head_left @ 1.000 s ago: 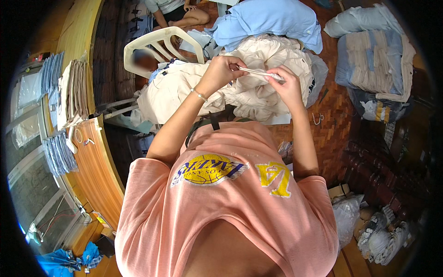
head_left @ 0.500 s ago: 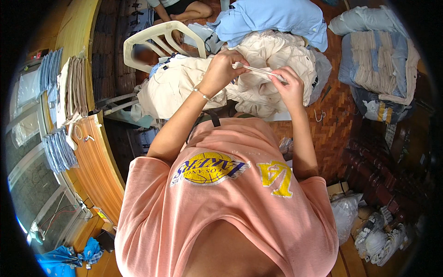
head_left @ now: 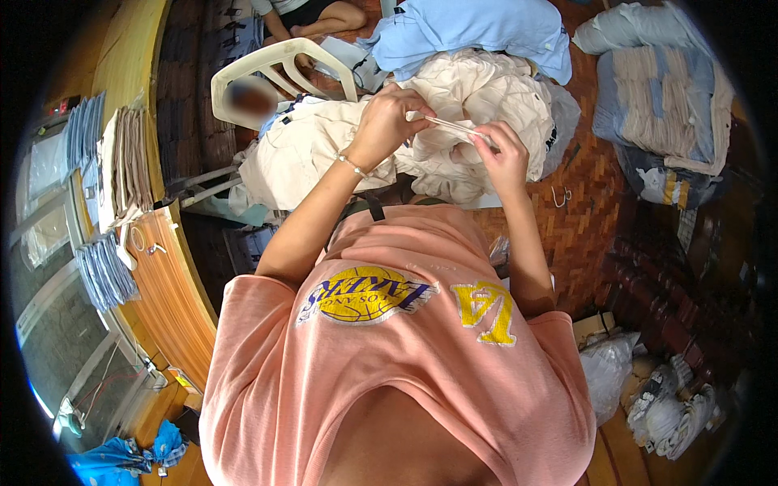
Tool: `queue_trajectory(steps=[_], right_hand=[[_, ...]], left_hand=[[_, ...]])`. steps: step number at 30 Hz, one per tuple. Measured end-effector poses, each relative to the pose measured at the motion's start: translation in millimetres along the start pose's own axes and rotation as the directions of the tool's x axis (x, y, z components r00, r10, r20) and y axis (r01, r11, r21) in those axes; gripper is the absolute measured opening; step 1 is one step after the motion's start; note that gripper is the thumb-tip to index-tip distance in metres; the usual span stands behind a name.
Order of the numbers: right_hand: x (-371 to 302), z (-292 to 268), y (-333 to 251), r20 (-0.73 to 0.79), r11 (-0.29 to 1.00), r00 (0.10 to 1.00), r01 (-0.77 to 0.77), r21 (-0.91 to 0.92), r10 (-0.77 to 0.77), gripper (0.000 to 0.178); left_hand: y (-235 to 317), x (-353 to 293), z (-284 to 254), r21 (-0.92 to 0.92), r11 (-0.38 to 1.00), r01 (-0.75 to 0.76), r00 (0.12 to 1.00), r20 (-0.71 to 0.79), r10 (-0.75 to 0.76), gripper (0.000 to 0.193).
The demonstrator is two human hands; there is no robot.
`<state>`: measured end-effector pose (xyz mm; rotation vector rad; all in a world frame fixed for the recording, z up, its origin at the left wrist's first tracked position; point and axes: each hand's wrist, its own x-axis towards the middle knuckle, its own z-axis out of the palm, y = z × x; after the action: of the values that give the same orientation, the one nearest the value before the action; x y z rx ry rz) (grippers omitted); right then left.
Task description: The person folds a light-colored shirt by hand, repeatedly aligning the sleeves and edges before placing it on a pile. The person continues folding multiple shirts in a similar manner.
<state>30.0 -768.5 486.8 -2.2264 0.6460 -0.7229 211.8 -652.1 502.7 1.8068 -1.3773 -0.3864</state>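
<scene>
The left hand [head_left: 399, 113] pinches one end of a narrow white strip [head_left: 455, 126] between thumb and fingers, and the right hand [head_left: 504, 154] grips the other end in the same way. The strip runs nearly straight between the two hands, sloping down a little toward the right one, in front of the person's body and above a large heap of cream cloth [head_left: 478, 85]. Whether the strip joins that cloth, I cannot tell. A bracelet [head_left: 353, 166] circles the left wrist.

More cream fabric [head_left: 304, 154] spreads to the left of the heap, beside a pale plastic chair [head_left: 320, 53]. Light blue cloth [head_left: 474, 36] lies just beyond the heap, and a seated person's bare leg [head_left: 336, 16] shows beyond the chair. On the right, a bundle of folded clothes [head_left: 652, 93] sits apart on the brown patterned floor [head_left: 579, 231], with a small white hook [head_left: 561, 197] lying nearer the person. Folded brown clothes [head_left: 130, 166] and folded blue clothes [head_left: 105, 271] line the left side. A clear plastic bag [head_left: 606, 377] rests at the lower right, near some bunched white material [head_left: 673, 417].
</scene>
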Motion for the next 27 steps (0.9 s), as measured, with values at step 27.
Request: queue_trajectory(steps=[27], right_hand=[[-9.0,-4.4,-3.7,0.008,0.999,0.999,-0.031,-0.019,0.031,0.011]], left_hand=[[0.0,0.7,2.2,0.000,0.999,-0.041,0.998,0.036,0.041,0.013]])
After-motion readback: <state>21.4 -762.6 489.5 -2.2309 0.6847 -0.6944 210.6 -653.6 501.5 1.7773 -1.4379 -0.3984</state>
